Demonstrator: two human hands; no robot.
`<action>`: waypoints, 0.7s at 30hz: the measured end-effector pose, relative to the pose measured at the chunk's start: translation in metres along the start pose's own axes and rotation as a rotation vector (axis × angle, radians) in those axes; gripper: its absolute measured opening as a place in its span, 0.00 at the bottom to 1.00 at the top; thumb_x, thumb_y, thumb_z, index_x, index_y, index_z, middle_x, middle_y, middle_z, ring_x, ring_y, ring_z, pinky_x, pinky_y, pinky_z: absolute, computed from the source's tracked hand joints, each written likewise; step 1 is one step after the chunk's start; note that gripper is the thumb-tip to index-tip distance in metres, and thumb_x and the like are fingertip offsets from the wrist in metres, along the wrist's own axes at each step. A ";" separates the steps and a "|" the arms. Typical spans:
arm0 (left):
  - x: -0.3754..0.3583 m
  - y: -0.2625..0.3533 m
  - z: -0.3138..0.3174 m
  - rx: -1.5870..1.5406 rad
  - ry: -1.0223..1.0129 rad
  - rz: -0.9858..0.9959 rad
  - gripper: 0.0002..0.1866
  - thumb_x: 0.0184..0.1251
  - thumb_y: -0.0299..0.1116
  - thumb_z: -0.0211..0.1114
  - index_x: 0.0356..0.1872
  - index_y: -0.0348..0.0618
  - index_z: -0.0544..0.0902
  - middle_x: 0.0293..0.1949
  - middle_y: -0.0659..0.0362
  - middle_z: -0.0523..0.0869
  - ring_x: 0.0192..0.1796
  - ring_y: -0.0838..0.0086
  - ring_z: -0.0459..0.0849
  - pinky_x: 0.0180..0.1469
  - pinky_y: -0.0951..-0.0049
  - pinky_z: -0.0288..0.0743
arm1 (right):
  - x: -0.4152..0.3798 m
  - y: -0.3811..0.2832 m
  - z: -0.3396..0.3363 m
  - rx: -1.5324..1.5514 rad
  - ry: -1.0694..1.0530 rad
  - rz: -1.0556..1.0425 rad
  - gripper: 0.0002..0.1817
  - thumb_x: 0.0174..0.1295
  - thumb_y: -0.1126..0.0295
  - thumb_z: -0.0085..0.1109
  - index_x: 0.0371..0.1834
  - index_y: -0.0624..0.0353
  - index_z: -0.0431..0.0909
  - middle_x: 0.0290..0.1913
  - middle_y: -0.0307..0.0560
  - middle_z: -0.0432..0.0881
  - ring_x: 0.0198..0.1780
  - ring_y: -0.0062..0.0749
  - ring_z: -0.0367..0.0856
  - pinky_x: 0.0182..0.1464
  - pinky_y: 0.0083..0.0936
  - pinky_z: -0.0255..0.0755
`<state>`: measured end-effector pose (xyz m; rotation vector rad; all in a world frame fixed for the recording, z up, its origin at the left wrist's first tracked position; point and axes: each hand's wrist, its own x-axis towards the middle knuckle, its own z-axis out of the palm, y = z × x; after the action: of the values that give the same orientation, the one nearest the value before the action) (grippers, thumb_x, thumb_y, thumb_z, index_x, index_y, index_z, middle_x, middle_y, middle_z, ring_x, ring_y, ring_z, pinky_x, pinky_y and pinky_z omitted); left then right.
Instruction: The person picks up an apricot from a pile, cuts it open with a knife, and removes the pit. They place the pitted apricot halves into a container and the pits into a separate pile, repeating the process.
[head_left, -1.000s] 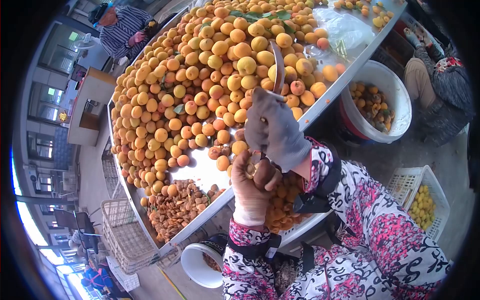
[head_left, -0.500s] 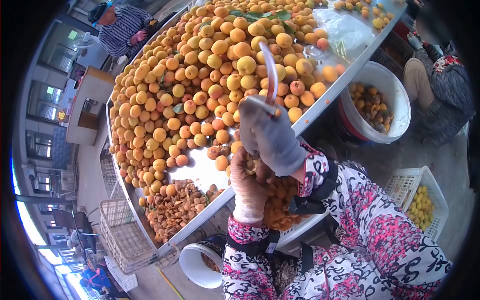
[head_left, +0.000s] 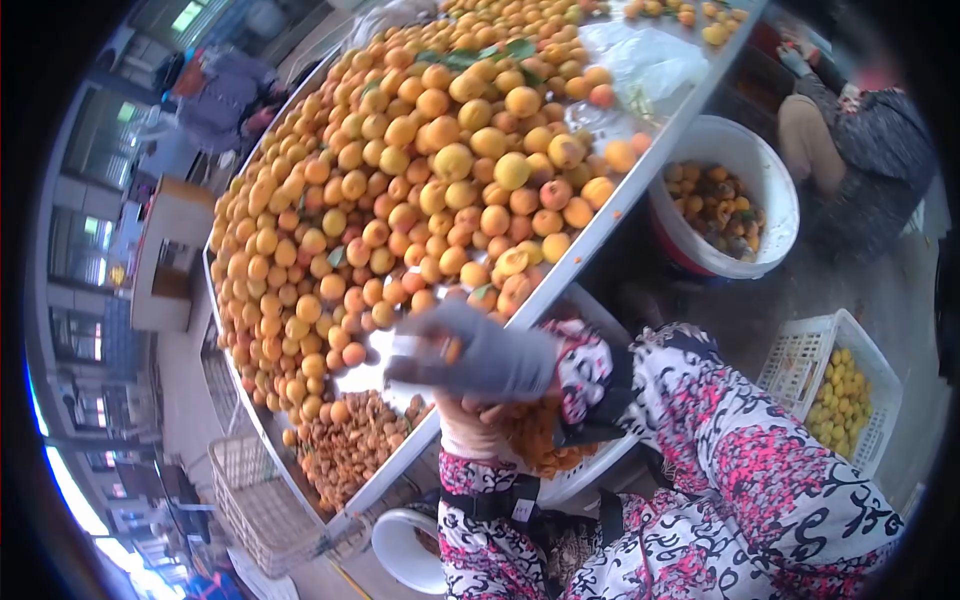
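A metal table [head_left: 590, 235] bears a large heap of apricots [head_left: 400, 180], with a pile of brown pits [head_left: 355, 450] at its near left corner. My right hand [head_left: 470, 350], in a grey glove and blurred by motion, is over the table's near edge, in front of my left hand. What its fingers hold cannot be made out. My left hand [head_left: 468, 430], in a pale glove, is largely hidden beneath it, its fingers out of sight. Below both hands, split orange apricot pieces [head_left: 545, 440] fill a white crate [head_left: 590, 468].
A white bucket [head_left: 780, 215] of fruit scraps stands right of the table, near a seated person [head_left: 870, 150]. A crate of yellow fruit [head_left: 840, 405] is lower right. Another bucket [head_left: 400, 550], a wicker basket [head_left: 250, 500] and a second person [head_left: 225, 95] are to the left.
My right hand has moved down and left, nearer my left hand. The curved tool seen in it earlier can no longer be made out. The whole view has shifted slightly.
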<state>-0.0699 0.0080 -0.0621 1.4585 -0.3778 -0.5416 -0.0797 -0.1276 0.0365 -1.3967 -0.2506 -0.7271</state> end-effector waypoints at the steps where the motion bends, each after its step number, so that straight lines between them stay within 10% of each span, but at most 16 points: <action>1: 0.004 0.001 -0.001 0.000 -0.031 0.005 0.20 0.64 0.32 0.54 0.57 0.42 0.67 0.42 0.55 0.77 0.35 0.78 0.81 0.20 0.82 0.76 | -0.002 -0.007 -0.002 0.018 -0.194 0.008 0.14 0.56 0.57 0.64 0.22 0.53 0.76 0.16 0.44 0.71 0.20 0.30 0.71 0.24 0.24 0.65; 4: 0.014 0.006 -0.001 -0.469 -0.444 -0.111 0.19 0.63 0.37 0.56 0.53 0.40 0.69 0.39 0.57 0.78 0.34 0.77 0.80 0.27 0.79 0.76 | -0.006 -0.010 0.000 -0.014 -0.382 0.045 0.13 0.57 0.55 0.63 0.26 0.52 0.79 0.18 0.44 0.75 0.20 0.30 0.73 0.26 0.26 0.67; 8: 0.029 0.013 -0.002 -1.098 -0.934 -0.315 0.20 0.62 0.44 0.58 0.46 0.37 0.72 0.34 0.60 0.78 0.33 0.75 0.78 0.35 0.74 0.76 | 0.006 -0.012 -0.019 0.594 0.053 0.679 0.15 0.59 0.59 0.62 0.26 0.60 0.73 0.21 0.33 0.70 0.20 0.16 0.67 0.23 0.18 0.64; 10: 0.030 0.021 0.012 -1.221 -0.951 -0.447 0.27 0.63 0.52 0.55 0.49 0.37 0.73 0.41 0.57 0.79 0.42 0.72 0.79 0.47 0.68 0.75 | 0.003 -0.006 -0.016 0.591 0.172 0.638 0.14 0.59 0.60 0.62 0.26 0.60 0.74 0.19 0.36 0.69 0.19 0.16 0.66 0.20 0.19 0.61; 12: 0.015 0.059 0.057 -0.335 0.470 -0.442 0.22 0.69 0.55 0.43 0.25 0.52 0.72 0.08 0.68 0.60 0.09 0.79 0.59 0.09 0.79 0.50 | 0.000 0.001 -0.009 0.027 0.017 0.033 0.15 0.58 0.60 0.62 0.23 0.56 0.72 0.15 0.38 0.64 0.17 0.21 0.66 0.19 0.23 0.60; 16: 0.016 0.053 0.049 -0.341 0.409 -0.365 0.20 0.68 0.54 0.46 0.31 0.49 0.72 0.16 0.65 0.64 0.18 0.77 0.62 0.19 0.76 0.53 | -0.017 -0.002 0.003 -0.380 -0.456 -0.214 0.09 0.49 0.62 0.63 0.23 0.52 0.73 0.16 0.42 0.74 0.21 0.42 0.78 0.23 0.33 0.68; 21: 0.019 0.040 0.023 -0.364 0.322 -0.223 0.20 0.66 0.53 0.51 0.40 0.44 0.71 0.30 0.60 0.69 0.32 0.73 0.68 0.36 0.70 0.60 | -0.027 0.013 0.022 -0.532 -0.241 -0.402 0.07 0.29 0.66 0.58 0.04 0.47 0.70 0.11 0.40 0.71 0.14 0.39 0.73 0.17 0.36 0.64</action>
<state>-0.0620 -0.0210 -0.0222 1.2118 0.1360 -0.5116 -0.0866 -0.0982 0.0148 -1.9755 -0.5680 -1.0025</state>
